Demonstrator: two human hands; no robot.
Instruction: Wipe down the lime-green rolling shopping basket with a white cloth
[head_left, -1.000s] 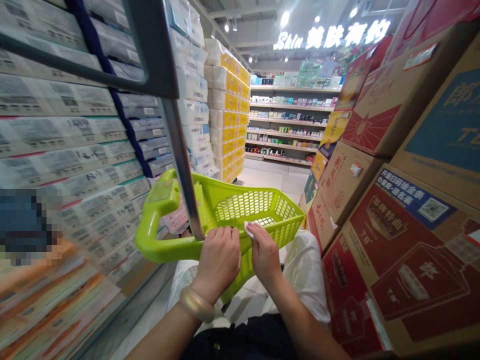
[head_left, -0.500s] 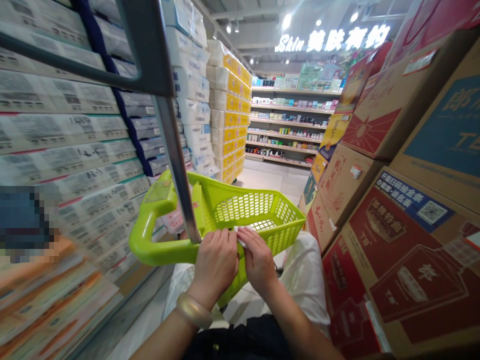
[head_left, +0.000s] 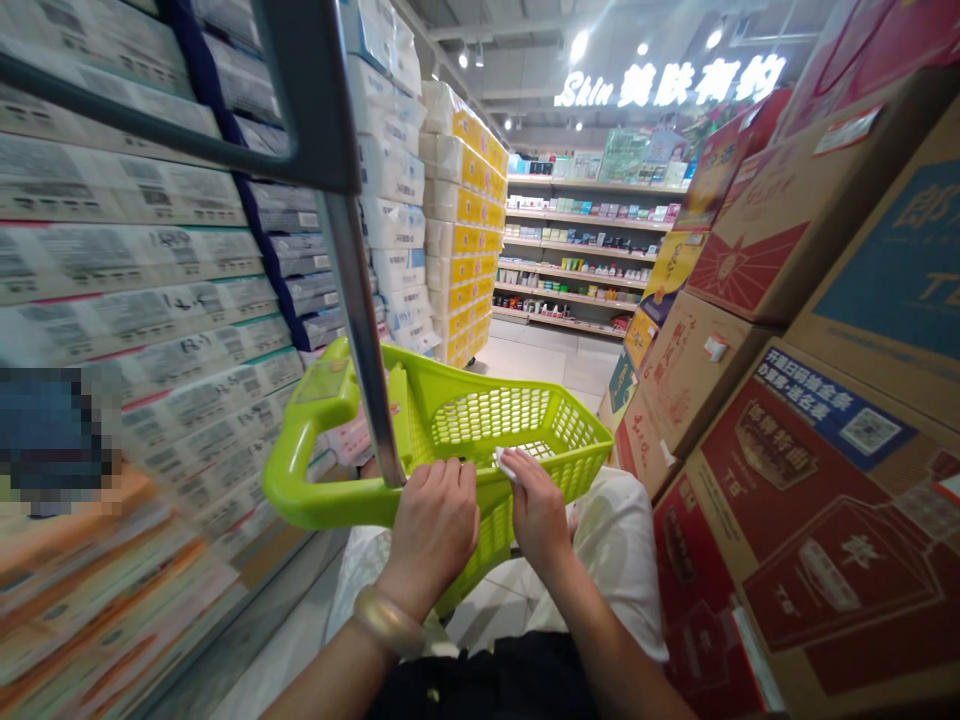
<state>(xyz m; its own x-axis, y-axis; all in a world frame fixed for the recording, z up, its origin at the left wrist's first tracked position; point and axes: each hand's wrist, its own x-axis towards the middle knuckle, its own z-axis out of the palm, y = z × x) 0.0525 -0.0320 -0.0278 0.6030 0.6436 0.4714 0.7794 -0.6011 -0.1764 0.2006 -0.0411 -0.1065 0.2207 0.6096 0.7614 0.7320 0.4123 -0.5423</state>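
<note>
A lime-green wheeled shopping basket with a slotted wall stands in front of my knees. My left hand has its fingers wrapped over the near rim, just right of the metal pole of the pull handle. Farther right along that rim, my right hand presses a small white wipe against the plastic. The wipe is mostly covered by the fingers; whether it is paper or cloth I cannot tell. Inside the basket the grid floor shows.
Stacked tissue packs and white packages line the left side. Printed cartons rise close on my right. Shelves of small goods stand at the aisle's far end, beyond the tiled floor.
My right hand has slid right along the rim with the wipe, away from my left hand. The left hand keeps its hold, and the view has shifted slightly.
</note>
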